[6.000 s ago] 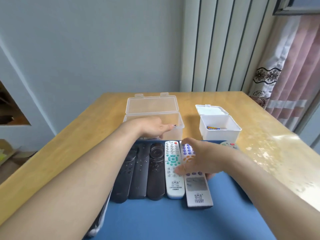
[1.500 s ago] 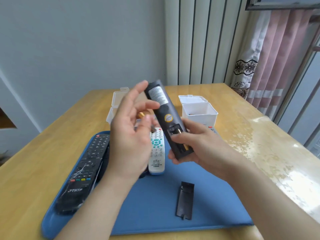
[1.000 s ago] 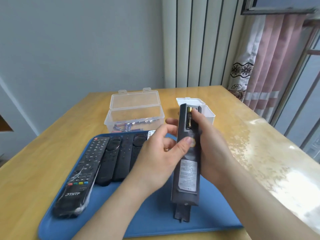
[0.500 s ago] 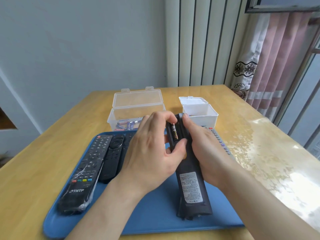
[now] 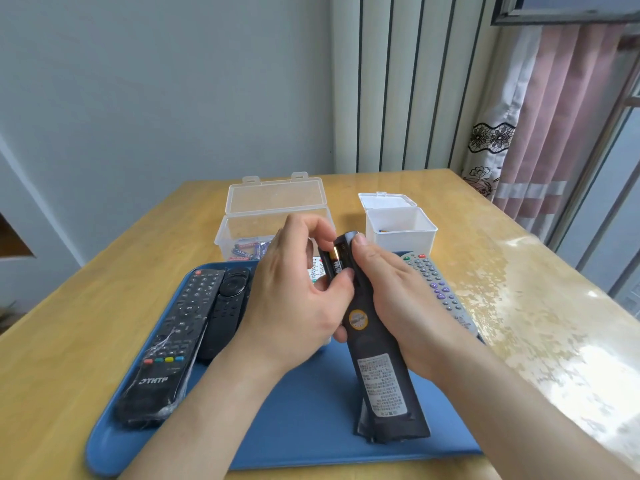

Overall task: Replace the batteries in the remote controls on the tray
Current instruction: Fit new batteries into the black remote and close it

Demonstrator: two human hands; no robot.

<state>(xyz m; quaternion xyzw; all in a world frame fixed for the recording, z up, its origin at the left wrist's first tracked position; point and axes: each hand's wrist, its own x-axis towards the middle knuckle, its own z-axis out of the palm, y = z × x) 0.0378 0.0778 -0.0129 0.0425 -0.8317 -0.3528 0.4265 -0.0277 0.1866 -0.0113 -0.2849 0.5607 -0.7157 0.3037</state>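
Observation:
I hold a long black remote [image 5: 379,368] back side up over the blue tray [image 5: 311,424]. My right hand [image 5: 391,299] grips it from the right. Its battery bay at the far end is uncovered, and a battery [image 5: 335,260] with a gold end lies in it. My left hand [image 5: 294,299] pinches at that battery with thumb and fingers. On the tray lie a wrapped black remote [image 5: 173,344], a slim black remote [image 5: 227,306] and a grey remote [image 5: 440,292] with purple buttons. A white remote is mostly hidden behind my hands.
A clear lidded box [image 5: 249,233] holding several batteries stands behind the tray. A small white box [image 5: 398,226] with its lid up stands to its right. The wooden table [image 5: 519,306] has a glossy glare on the right. A curtain hangs at the right.
Six seconds ago both hands lay on the row of remotes. Since then I picked up the black remote, turned it back up, its cover came off, and my left fingers closed onto the bay battery.

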